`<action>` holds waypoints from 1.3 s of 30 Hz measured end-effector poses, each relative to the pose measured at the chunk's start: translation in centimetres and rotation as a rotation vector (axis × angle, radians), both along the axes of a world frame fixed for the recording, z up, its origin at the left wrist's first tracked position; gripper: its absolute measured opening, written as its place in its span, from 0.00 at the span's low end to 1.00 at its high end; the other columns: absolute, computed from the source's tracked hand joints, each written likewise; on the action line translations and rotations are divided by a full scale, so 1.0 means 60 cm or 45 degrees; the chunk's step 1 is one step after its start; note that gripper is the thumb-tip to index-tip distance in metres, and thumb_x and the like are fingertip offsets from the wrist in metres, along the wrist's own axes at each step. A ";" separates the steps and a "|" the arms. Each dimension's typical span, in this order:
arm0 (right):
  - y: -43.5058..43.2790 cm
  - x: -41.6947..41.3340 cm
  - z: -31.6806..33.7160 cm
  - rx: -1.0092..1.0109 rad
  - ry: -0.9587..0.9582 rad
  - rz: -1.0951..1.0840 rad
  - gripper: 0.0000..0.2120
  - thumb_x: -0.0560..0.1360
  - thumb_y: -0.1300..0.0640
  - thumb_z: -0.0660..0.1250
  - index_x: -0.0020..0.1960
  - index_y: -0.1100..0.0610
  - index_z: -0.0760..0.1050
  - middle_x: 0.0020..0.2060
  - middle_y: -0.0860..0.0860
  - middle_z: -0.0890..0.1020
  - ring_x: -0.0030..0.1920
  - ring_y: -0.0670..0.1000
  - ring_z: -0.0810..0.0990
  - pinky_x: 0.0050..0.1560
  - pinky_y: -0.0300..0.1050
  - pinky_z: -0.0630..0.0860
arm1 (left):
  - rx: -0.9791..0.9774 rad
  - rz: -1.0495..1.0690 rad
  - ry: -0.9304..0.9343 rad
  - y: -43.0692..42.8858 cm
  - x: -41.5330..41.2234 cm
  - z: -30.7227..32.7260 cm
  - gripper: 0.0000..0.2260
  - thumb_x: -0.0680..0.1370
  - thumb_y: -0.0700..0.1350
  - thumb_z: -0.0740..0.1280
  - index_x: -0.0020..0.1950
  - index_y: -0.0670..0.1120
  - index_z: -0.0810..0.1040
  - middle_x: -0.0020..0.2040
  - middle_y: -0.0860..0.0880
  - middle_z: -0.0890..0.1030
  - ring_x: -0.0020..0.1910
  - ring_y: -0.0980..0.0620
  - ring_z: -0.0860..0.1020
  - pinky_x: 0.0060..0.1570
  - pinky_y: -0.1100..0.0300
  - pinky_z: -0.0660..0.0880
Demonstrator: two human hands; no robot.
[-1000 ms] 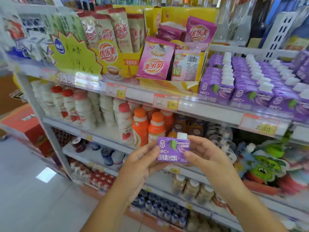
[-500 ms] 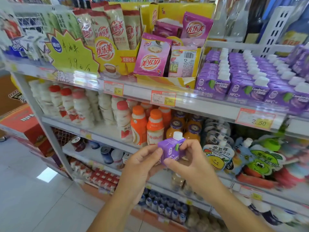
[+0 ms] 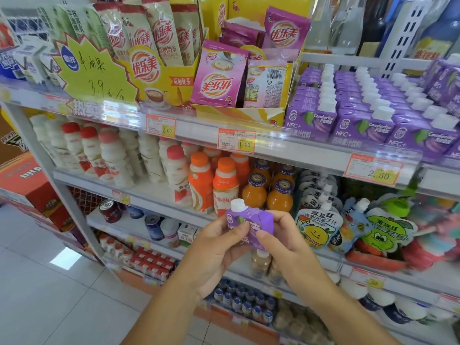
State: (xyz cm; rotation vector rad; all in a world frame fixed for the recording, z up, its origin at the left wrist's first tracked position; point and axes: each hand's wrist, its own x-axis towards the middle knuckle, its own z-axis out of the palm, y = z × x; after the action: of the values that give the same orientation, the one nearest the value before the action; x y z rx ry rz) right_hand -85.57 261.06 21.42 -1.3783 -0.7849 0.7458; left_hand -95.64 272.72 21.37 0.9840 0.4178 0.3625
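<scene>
Purple juice carton (image 3: pixel 258 217), off the shelf (image 3: pixel 298 149), sits at chest level before the lower racks. Our left hand (image 3: pixel 216 247) and right hand (image 3: pixel 286 244) pinch its sides, thumbs in front. Picking looks done. Inspection is under way, and its final placing remains.

The juice carton (image 3: pixel 251 224) sits between the left grip (image 3: pixel 216 249) on its left and the right grip (image 3: pixel 282 244) on its right. Directly behind it, drink bottles (image 3: pixel 225 186) stand on the middle shelf (image 3: pixel 149 192). Spouted pouches (image 3: pixel 316 226) lie just right of it. Rows of cartons (image 3: pixel 361 115) fill the upper shelf (image 3: pixel 298 151) above and right of it, and a sachet display box (image 3: pixel 239 113) stands straight above. Cans (image 3: pixel 108 210) stand to its left, and cardboard boxes (image 3: pixel 37 192) sit farther left on the floor (image 3: pixel 49 295).
</scene>
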 end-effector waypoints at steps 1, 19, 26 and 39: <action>0.000 0.003 -0.001 -0.004 -0.057 -0.030 0.17 0.72 0.50 0.67 0.59 0.53 0.74 0.54 0.47 0.83 0.57 0.47 0.80 0.57 0.43 0.77 | 0.010 0.044 -0.004 0.000 0.000 -0.003 0.17 0.75 0.42 0.67 0.63 0.40 0.78 0.59 0.38 0.82 0.54 0.46 0.82 0.54 0.57 0.80; -0.010 0.021 -0.006 -0.044 -0.027 -0.241 0.13 0.72 0.52 0.67 0.53 0.57 0.71 0.45 0.49 0.86 0.46 0.51 0.85 0.41 0.44 0.82 | 0.114 0.156 -0.014 -0.001 -0.021 -0.017 0.14 0.72 0.42 0.67 0.56 0.44 0.82 0.53 0.42 0.85 0.50 0.51 0.84 0.44 0.63 0.80; -0.010 -0.001 -0.008 -0.204 -0.139 -0.173 0.33 0.58 0.41 0.76 0.59 0.47 0.69 0.51 0.40 0.82 0.52 0.42 0.82 0.52 0.45 0.80 | 0.263 0.216 0.030 -0.012 -0.027 -0.021 0.11 0.71 0.43 0.69 0.51 0.48 0.86 0.51 0.43 0.86 0.51 0.49 0.84 0.47 0.61 0.81; -0.028 -0.007 -0.019 -0.042 0.368 0.084 0.20 0.76 0.49 0.57 0.63 0.52 0.77 0.56 0.56 0.83 0.50 0.56 0.83 0.46 0.51 0.80 | 0.404 0.002 0.166 -0.030 -0.028 -0.032 0.19 0.73 0.51 0.72 0.64 0.50 0.79 0.59 0.49 0.83 0.60 0.48 0.80 0.67 0.45 0.72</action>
State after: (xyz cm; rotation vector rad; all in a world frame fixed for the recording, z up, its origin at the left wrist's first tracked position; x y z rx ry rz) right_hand -85.98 259.39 20.28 -1.2429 -0.5938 0.9880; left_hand -97.34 270.94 19.48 1.3218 0.4885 0.3742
